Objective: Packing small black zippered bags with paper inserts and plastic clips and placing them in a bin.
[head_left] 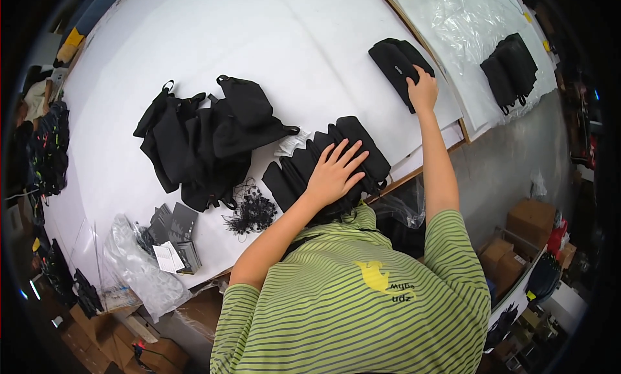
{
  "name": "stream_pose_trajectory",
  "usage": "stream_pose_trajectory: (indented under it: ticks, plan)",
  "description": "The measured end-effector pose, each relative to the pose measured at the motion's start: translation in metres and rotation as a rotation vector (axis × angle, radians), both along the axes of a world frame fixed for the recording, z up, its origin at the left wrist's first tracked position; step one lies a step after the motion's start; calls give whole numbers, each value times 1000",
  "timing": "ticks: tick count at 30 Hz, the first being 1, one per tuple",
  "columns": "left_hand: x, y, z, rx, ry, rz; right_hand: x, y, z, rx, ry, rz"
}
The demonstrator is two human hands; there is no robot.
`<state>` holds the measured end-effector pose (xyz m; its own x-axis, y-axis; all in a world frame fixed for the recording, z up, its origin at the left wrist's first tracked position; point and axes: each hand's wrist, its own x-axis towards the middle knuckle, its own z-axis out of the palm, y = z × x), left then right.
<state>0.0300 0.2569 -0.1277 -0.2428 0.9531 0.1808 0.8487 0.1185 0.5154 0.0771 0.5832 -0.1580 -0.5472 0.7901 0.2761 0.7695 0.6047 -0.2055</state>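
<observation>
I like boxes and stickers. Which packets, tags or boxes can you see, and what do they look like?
Small boxes: dark grey, near the table's front edge.
White card: flat, beside the small boxes.
Tags: black tangle with strings, mid-table.
Plastic bags: clear, crumpled, front left.
Cardboard boxes: brown, on the floor, right.

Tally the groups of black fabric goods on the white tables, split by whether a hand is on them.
Black stacks with a hand on them: 2, the near stack under the left hand and the far stack under the right hand
Untouched: 2, loose heap, bagged stack
Total: 4
</observation>
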Motion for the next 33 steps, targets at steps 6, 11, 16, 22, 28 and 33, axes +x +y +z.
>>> stream_pose_trajectory:
  ticks: [6, 11, 16, 22, 28, 33]
  plan:
    - [-3, 0, 2, 12, -32, -8, 58, -18, 12, -982, 662, 80]
    - [-8, 6, 11, 2, -90, 13, 89, -106, 9, -1446, 352, 111]
    - [-5, 35, 13, 74, -26, -61, 91, -120, -17, -1191, 110, 218]
    - [-1, 39, 3, 23, 46, -67, 60, -60, -13, -329, 132, 401]
    - [3, 40, 1, 26, 65, -67, 19, 25, -22, 123, -25, 63]
    - [2, 41, -1, 33, 32, -74, 13, -6, -8, -221, 58, 89]
